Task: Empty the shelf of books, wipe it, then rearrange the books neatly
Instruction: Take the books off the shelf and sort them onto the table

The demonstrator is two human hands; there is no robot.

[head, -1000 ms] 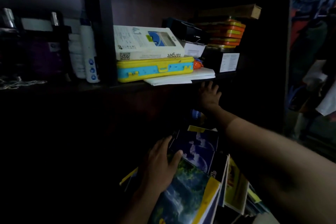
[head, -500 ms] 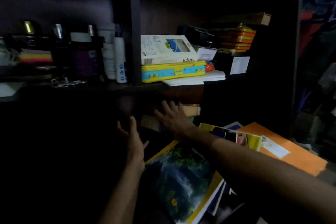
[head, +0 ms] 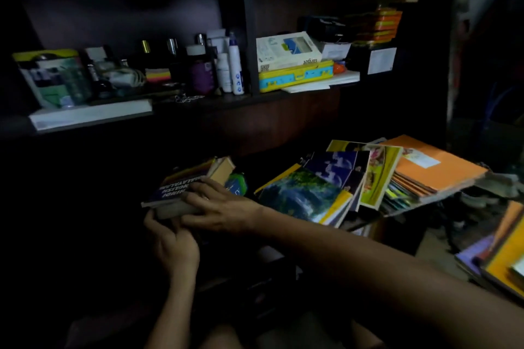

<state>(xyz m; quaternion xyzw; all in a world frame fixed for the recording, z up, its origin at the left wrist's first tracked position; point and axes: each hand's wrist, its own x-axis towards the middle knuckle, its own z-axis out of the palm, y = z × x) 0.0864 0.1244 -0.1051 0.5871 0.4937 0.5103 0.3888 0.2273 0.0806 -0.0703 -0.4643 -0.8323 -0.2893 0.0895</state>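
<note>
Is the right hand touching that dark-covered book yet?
Touching. The head view shows the right hand lying flat across the dark-covered book, fingers on its cover.

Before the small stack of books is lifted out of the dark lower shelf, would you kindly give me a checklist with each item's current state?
1. Left hand supports the small book stack from below: ok.
2. Right hand lies flat on top of the stack: ok.
3. Stack squared up: not ok, its upper books fan toward the back.
4. Landing spot: not ok, the pile of notebooks on the right is already sliding and splayed.
5. More books behind the stack: cannot tell, too dark.
</note>
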